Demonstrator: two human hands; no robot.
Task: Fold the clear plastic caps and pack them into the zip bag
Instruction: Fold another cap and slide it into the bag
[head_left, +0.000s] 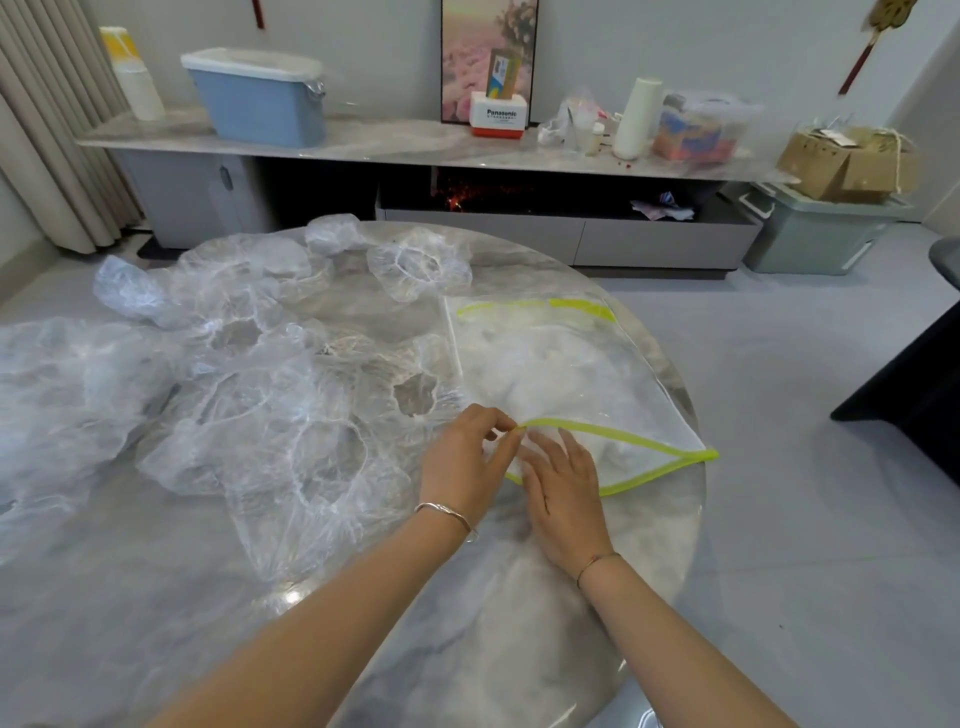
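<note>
At the zip bag (561, 364) mouth, our left hand (462, 457) pinches its rim, right hand (563, 493) resting with fingers straight. Beside it, caps (270, 405) lie unfolded.

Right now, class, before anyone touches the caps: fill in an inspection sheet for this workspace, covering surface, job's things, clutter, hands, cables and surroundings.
Surface: round marble table, glossy.
Job's things: clear plastic caps heaped loose on the left; zip bag lies right of them, its near mouth open.
Clutter: sideboard carries a blue bin, Panasonic box and white roll.
Hands: left hand pinches the bag's mouth edge; right hand, fingers straight, lies at the mouth.
Cables: nothing seen.
Surroundings: curtain at left, cardboard box at right, wall picture behind.
</note>
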